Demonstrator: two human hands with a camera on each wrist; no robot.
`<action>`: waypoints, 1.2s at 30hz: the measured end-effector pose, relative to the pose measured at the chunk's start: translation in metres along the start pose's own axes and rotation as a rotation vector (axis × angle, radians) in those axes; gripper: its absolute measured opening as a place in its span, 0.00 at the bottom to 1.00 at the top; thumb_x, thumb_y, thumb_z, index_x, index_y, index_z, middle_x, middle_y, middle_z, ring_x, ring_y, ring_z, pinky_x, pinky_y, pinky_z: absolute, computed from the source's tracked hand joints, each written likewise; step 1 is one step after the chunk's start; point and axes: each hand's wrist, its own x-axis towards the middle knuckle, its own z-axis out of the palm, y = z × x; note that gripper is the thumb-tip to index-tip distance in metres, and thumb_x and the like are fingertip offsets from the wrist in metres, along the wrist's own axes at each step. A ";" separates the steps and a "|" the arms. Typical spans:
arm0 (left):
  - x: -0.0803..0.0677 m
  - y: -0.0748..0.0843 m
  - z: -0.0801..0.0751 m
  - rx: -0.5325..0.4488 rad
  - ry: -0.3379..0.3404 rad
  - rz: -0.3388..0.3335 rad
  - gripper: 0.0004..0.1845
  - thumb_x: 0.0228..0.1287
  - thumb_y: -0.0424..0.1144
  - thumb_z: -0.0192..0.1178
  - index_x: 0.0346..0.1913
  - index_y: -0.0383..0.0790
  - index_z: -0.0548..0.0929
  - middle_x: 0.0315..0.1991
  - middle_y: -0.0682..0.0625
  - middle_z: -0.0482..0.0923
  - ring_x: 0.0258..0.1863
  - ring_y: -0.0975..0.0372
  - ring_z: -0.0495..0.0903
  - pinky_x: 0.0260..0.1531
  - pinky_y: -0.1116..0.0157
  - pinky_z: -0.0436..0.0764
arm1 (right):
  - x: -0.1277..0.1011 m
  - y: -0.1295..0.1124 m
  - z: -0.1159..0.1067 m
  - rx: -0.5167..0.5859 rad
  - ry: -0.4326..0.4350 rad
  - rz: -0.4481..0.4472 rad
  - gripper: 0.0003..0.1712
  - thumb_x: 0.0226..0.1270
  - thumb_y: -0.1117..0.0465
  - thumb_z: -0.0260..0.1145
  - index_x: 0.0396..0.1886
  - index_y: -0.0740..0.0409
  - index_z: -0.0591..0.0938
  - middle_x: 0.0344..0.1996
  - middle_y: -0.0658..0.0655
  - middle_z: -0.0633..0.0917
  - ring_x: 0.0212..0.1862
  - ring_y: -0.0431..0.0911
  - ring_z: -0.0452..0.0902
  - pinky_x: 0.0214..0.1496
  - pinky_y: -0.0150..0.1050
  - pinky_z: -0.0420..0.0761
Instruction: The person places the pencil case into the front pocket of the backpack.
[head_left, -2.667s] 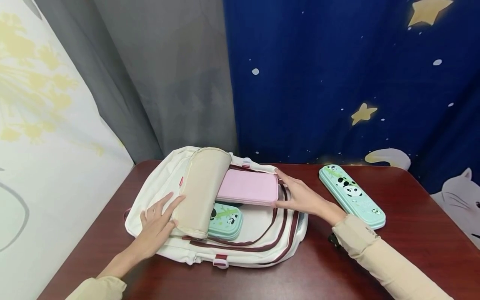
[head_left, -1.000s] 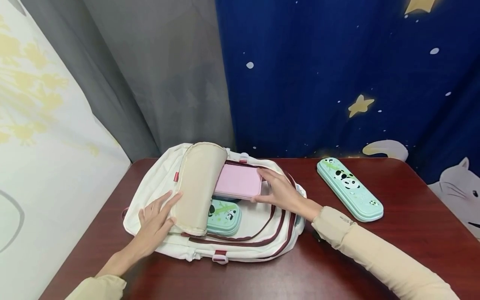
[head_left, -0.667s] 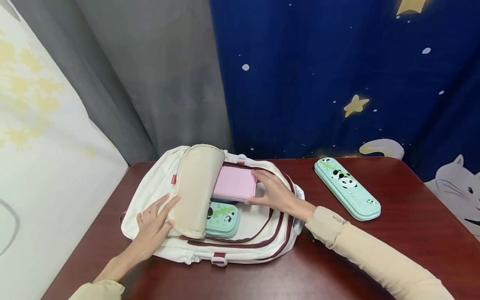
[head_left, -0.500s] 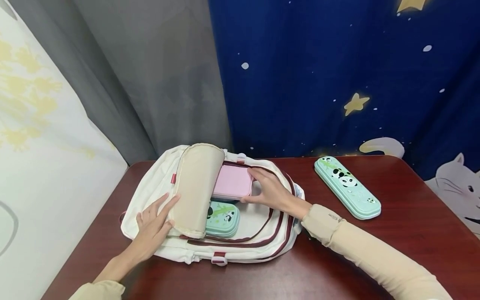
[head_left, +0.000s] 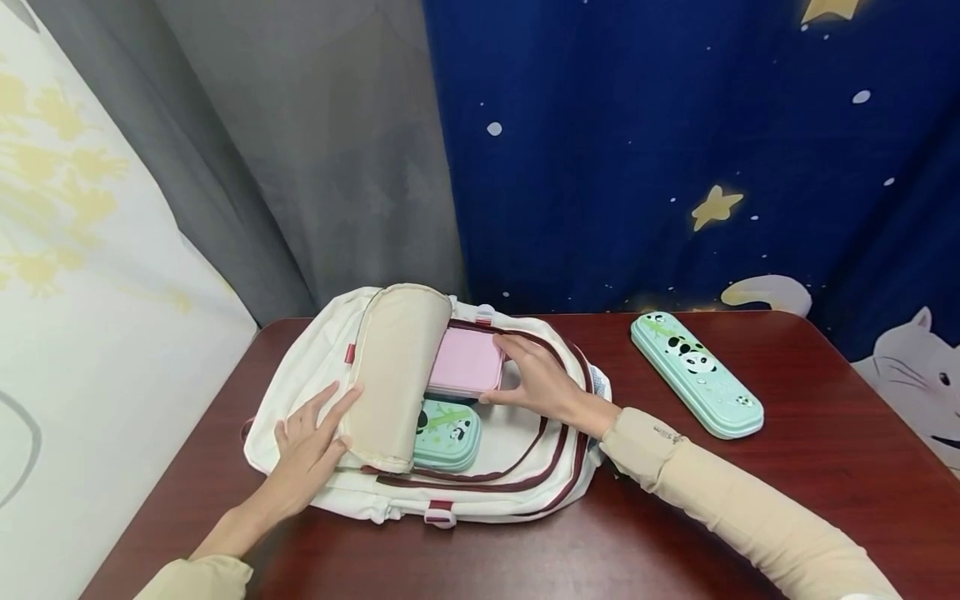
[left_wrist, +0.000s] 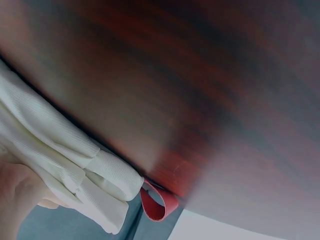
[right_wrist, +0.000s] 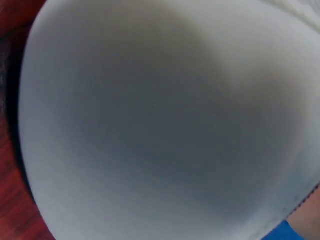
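Note:
A white backpack (head_left: 307,367) with dark red trim lies on the table, its front pocket unzipped and the beige-lined flap (head_left: 397,375) folded over to the left. My left hand (head_left: 306,442) rests on the flap's left edge with fingers spread. Between thumb and fingers my right hand (head_left: 543,383) holds the right end of a pink pencil case (head_left: 465,362); its left part is hidden under the flap. Below it, a mint-green panda pencil case (head_left: 450,437) sits in the pocket, also partly covered. Pale fabric of the backpack (right_wrist: 165,120) fills the right wrist view, blurred.
A second mint-green panda pencil case (head_left: 697,375) lies slanted at the right on the dark red wooden table (head_left: 525,558). Grey and starry blue curtains (head_left: 585,167) hang right behind the table. A red loop (left_wrist: 159,202) sticks out from the bag in the left wrist view.
My right hand has pushed the pink pencil case leftward, so less of it shows beside the flap. The left hand has stayed on the flap. The view has shifted slightly.

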 end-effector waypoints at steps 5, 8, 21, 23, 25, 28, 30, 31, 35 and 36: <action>0.000 0.000 0.000 0.004 -0.004 -0.005 0.31 0.66 0.39 0.48 0.71 0.60 0.58 0.68 0.43 0.50 0.60 0.36 0.48 0.47 0.31 0.36 | 0.000 0.000 0.001 0.004 -0.003 0.003 0.50 0.41 0.44 0.77 0.60 0.71 0.71 0.55 0.64 0.76 0.56 0.50 0.72 0.58 0.41 0.69; -0.001 0.000 0.001 0.005 -0.009 -0.004 0.31 0.65 0.38 0.48 0.71 0.60 0.58 0.68 0.42 0.50 0.60 0.36 0.48 0.47 0.31 0.36 | -0.001 0.000 0.002 0.004 -0.009 0.008 0.51 0.41 0.44 0.77 0.60 0.71 0.71 0.54 0.64 0.76 0.56 0.50 0.72 0.58 0.41 0.69; 0.004 0.000 -0.001 0.006 -0.026 0.001 0.30 0.68 0.40 0.46 0.71 0.59 0.56 0.69 0.41 0.48 0.61 0.35 0.45 0.47 0.31 0.34 | 0.003 0.001 0.001 0.004 0.005 0.001 0.51 0.41 0.44 0.77 0.60 0.72 0.70 0.55 0.65 0.75 0.56 0.52 0.72 0.58 0.42 0.69; 0.003 -0.001 -0.001 0.004 -0.033 0.004 0.29 0.68 0.41 0.46 0.72 0.59 0.56 0.69 0.41 0.48 0.62 0.35 0.45 0.47 0.31 0.34 | 0.003 0.001 0.003 0.005 0.006 -0.002 0.51 0.41 0.44 0.77 0.60 0.71 0.71 0.55 0.65 0.75 0.55 0.51 0.72 0.58 0.41 0.69; 0.001 -0.001 -0.001 0.007 -0.038 0.005 0.29 0.69 0.41 0.46 0.72 0.59 0.56 0.69 0.40 0.47 0.62 0.35 0.45 0.47 0.31 0.34 | 0.003 0.002 0.004 0.006 0.011 -0.007 0.51 0.40 0.44 0.78 0.60 0.71 0.71 0.55 0.65 0.76 0.55 0.51 0.72 0.58 0.41 0.69; 0.000 -0.001 -0.001 0.012 -0.042 0.002 0.30 0.69 0.41 0.46 0.72 0.59 0.56 0.69 0.41 0.47 0.62 0.36 0.45 0.47 0.31 0.34 | 0.002 0.002 0.005 0.007 0.014 -0.007 0.51 0.40 0.44 0.78 0.60 0.71 0.71 0.55 0.64 0.76 0.56 0.51 0.72 0.58 0.40 0.69; 0.000 -0.001 -0.001 0.013 -0.044 0.001 0.30 0.69 0.41 0.46 0.72 0.59 0.55 0.69 0.41 0.46 0.62 0.36 0.45 0.47 0.31 0.34 | 0.002 0.002 0.006 0.006 0.010 -0.002 0.51 0.41 0.44 0.77 0.60 0.71 0.71 0.55 0.65 0.75 0.56 0.51 0.72 0.58 0.41 0.69; 0.000 -0.001 -0.001 0.013 -0.044 0.000 0.30 0.69 0.41 0.46 0.72 0.59 0.55 0.69 0.41 0.46 0.62 0.36 0.45 0.47 0.31 0.34 | 0.002 0.002 0.006 0.006 0.008 0.002 0.51 0.41 0.44 0.77 0.60 0.71 0.71 0.55 0.65 0.75 0.56 0.51 0.72 0.59 0.41 0.69; 0.001 -0.001 -0.001 0.011 -0.046 0.005 0.29 0.69 0.41 0.46 0.72 0.59 0.55 0.69 0.41 0.46 0.62 0.35 0.44 0.47 0.31 0.33 | 0.003 0.001 0.006 0.004 0.006 0.011 0.51 0.42 0.44 0.77 0.61 0.71 0.70 0.56 0.65 0.74 0.57 0.52 0.71 0.59 0.41 0.68; 0.001 -0.002 0.000 0.011 -0.045 0.008 0.29 0.69 0.42 0.46 0.72 0.59 0.55 0.69 0.41 0.46 0.62 0.35 0.44 0.47 0.31 0.33 | 0.003 0.001 0.006 0.003 0.007 0.011 0.51 0.42 0.44 0.77 0.61 0.71 0.70 0.56 0.65 0.74 0.57 0.52 0.71 0.59 0.41 0.68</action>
